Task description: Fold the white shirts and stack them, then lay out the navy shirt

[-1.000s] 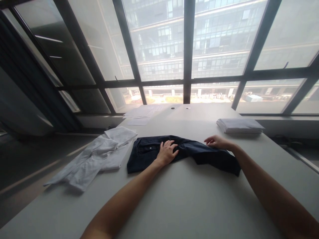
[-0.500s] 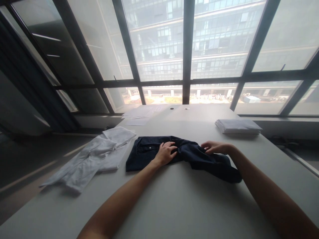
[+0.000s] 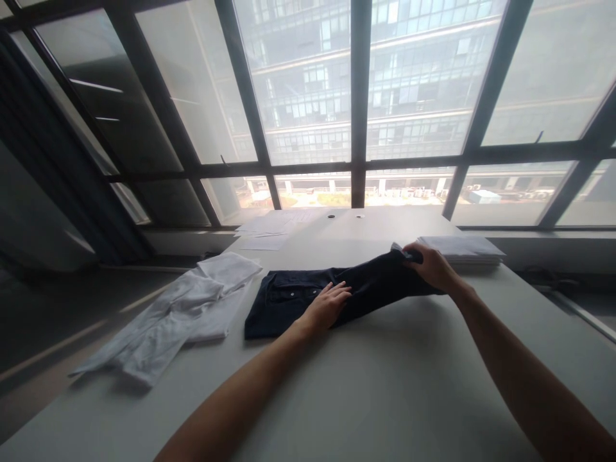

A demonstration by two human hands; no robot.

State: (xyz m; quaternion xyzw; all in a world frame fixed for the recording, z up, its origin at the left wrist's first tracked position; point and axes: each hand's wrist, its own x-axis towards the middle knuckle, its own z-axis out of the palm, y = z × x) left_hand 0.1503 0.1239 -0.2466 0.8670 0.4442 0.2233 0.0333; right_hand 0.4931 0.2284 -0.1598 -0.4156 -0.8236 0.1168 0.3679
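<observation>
A dark navy shirt (image 3: 283, 311) with small pale buttons lies folded on the white table, its left part flat and square-edged. My left hand (image 3: 330, 303) rests on the middle of the shirt, fingers stretched out over the cloth. To the right, my right hand (image 3: 430, 264) pinches the far end of the part that extends sideways, apparently a sleeve. That end is raised above the table, and a lighter patch of fabric shows beside my fingertips. The fingertips of the right hand are partly hidden by cloth.
Left of the shirt lies a rumpled white garment (image 3: 192, 308), overhanging the table's left edge. A folded white stack (image 3: 464, 249) sits at the right, behind my right hand. Loose paper sheets (image 3: 267, 230) lie at the far left of the table (image 3: 385, 385). Beyond stand large windows (image 3: 308, 83).
My right hand has moved right and slightly away, lifting the sleeve-like end, which is now stretched straighter. My left hand has shifted slightly right, uncovering a second button, with its fingers straighter.
</observation>
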